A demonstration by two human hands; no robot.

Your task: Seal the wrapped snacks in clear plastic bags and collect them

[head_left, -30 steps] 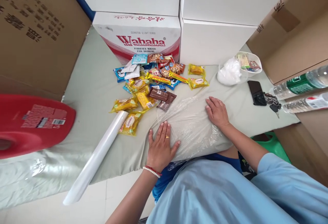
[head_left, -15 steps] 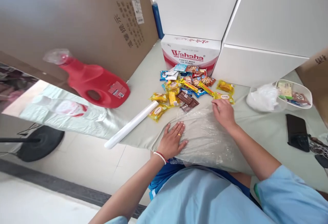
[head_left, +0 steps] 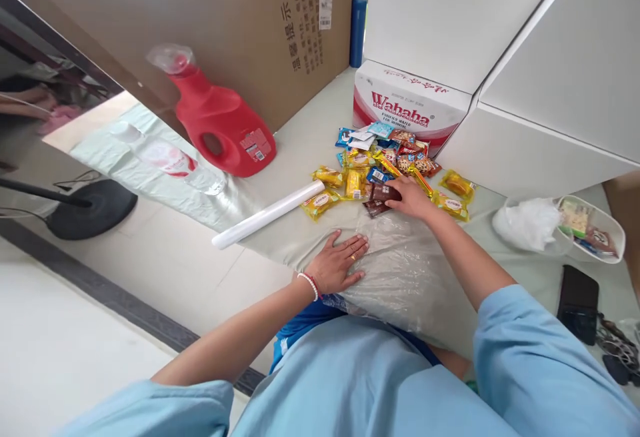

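The brown packet [head_left: 384, 190] is at the near side of a pile of snacks on the surface [head_left: 300, 240]. Its long axis goes across in front of me, from left to right. The left end points toward the yellow packets [head_left: 354, 184], and the right end goes under my fingers. It looks dark, shiny and flat, with small pale printing that I cannot read. A second brown packet [head_left: 374, 208] lies just on its nearer side, partly covered.

My right hand [head_left: 413, 198] reaches over with bent fingers, and the fingertips touch the first brown packet; I cannot tell if they have hold of it. My left hand [head_left: 337, 262] is palm down and flat, thumb away from the fingers, and it presses on the clear plastic [head_left: 400, 264] without gripping anything that I can see. This plastic is thin and wrinkled, and its near side comes over the edge at my lap.

On the left, the white roll [head_left: 267, 216] lies slanting; its near end passes the surface edge and its far end is beside the yellow packets. Behind the pile, the water box [head_left: 400, 114] limits the room. At the right, a strip of cloth lies between my forearm and the white bowl [head_left: 613, 227].
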